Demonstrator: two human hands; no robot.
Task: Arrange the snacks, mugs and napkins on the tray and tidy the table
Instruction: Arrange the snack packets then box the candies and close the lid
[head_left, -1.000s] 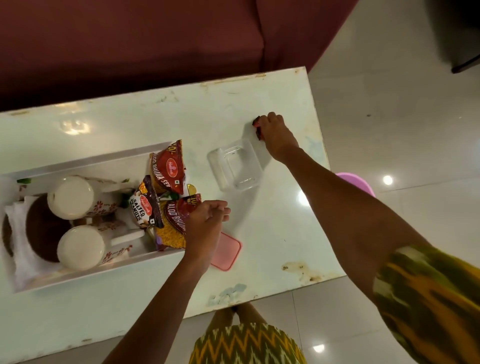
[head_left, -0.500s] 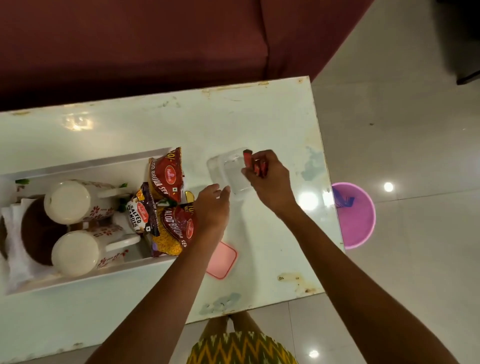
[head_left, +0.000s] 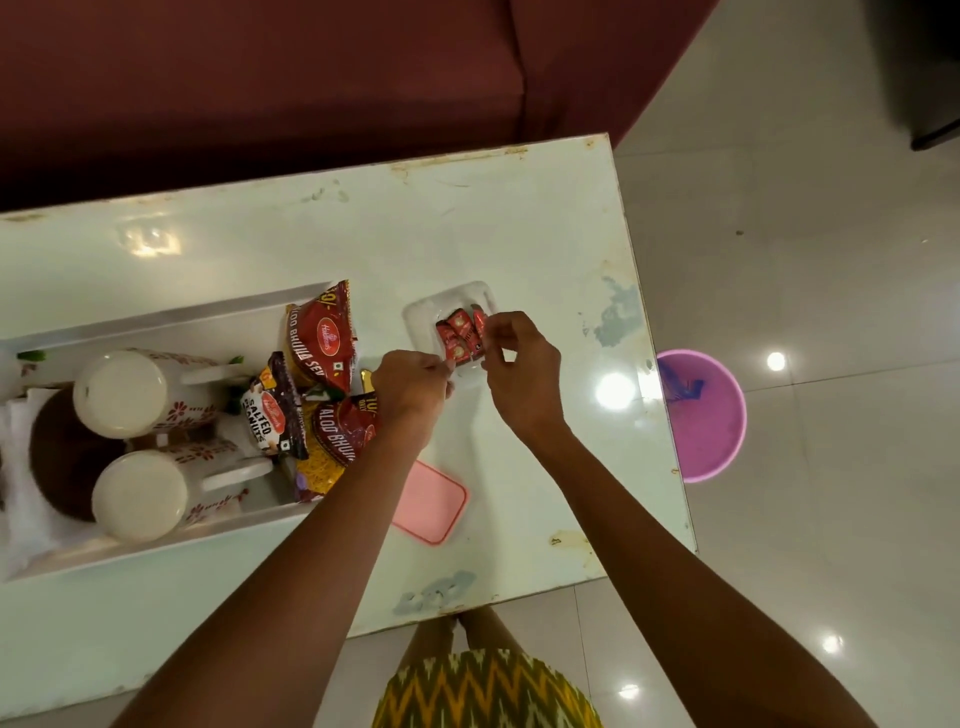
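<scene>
Since half a second ago, both hands have closed in on the clear plastic container (head_left: 451, 325), and small red sachets (head_left: 460, 338) now lie inside it, where before the right hand carried them above its rim. Right hand (head_left: 519, 370) hovers at the container's right edge, its grip narrow, fingertips pinched at one sachet's edge, though whether it truly holds it I cannot tell. Left hand (head_left: 413, 389) sits at the container's near left corner, its grip curled narrow; I cannot tell if it grasps the rim. On the table (head_left: 519, 218), the container stands just right of the white tray (head_left: 171, 540). Inside the tray lie two mugs (head_left: 135, 392) on their sides, white napkins (head_left: 21, 483) at the far left end, and three snack packets (head_left: 322, 338) crowded at its right end. A pink lid (head_left: 431, 501) lies flat on the table nearer the person, right of the tray. On the floor to the right stands a purple bin (head_left: 701, 415).
</scene>
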